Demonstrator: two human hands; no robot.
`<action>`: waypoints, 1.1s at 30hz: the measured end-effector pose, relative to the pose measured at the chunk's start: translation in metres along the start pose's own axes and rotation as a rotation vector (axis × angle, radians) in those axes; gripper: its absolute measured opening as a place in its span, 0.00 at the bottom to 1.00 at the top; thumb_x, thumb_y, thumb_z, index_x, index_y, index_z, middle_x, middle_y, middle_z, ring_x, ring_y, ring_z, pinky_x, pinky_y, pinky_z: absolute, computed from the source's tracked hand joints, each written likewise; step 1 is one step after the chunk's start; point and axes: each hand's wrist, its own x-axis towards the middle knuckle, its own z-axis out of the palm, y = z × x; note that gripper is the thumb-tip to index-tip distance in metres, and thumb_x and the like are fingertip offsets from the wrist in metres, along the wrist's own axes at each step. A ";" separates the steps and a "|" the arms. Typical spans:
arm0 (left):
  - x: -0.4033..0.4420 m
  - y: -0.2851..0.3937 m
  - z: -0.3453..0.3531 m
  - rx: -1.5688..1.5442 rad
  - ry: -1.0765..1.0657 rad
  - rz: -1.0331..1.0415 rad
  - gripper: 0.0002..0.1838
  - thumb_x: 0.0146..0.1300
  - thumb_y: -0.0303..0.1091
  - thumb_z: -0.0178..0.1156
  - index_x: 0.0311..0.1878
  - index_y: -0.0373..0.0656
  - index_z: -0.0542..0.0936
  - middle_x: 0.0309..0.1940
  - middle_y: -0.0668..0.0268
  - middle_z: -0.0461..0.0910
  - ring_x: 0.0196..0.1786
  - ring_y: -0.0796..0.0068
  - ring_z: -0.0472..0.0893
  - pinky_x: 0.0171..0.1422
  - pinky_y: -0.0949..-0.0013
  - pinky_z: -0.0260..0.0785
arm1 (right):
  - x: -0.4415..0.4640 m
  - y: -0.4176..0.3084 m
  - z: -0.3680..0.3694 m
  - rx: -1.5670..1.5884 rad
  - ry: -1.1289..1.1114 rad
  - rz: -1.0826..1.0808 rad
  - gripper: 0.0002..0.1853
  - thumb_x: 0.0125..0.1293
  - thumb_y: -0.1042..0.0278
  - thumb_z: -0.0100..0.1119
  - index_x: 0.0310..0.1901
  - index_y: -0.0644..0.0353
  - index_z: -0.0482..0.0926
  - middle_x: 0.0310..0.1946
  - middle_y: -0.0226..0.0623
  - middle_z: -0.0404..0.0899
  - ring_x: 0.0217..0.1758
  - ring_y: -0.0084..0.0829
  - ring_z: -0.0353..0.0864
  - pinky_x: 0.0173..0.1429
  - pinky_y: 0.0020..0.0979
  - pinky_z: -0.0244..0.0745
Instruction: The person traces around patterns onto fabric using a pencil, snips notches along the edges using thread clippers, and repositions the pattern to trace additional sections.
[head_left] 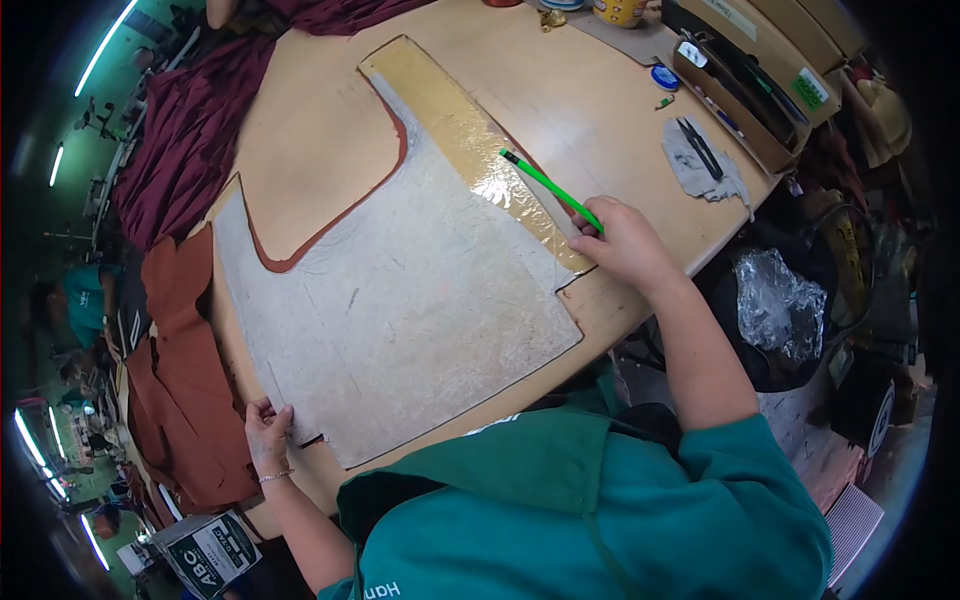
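Observation:
A large grey-white pattern template (400,290) lies flat on the table, with a strip of shiny yellow tape (440,110) along its far right side. Reddish-brown material (403,145) peeks out from under its curved cut-out. My right hand (625,242) is closed round a green pencil (545,182) at the template's right edge; the pencil's dark eraser end points up and away to the left. At the near left corner, my left hand (268,432) pinches the template's edge, thumb on top.
Reddish-brown pieces (185,400) hang over the table's left edge. Maroon cloth (195,140) is bunched at the far left. Snips (700,148) rest on a grey rag (685,165) at right, near a cardboard box (740,110) of tools. A plastic-wrapped bundle (780,300) sits below.

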 end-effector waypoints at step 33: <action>-0.010 -0.006 0.008 -0.059 0.023 0.070 0.20 0.51 0.23 0.61 0.49 0.32 0.70 0.36 0.65 0.75 0.34 0.81 0.74 0.41 0.77 0.69 | 0.003 0.000 -0.001 0.058 -0.058 0.130 0.13 0.49 0.75 0.64 0.37 0.66 0.72 0.27 0.29 0.72 0.29 0.18 0.69 0.34 0.21 0.69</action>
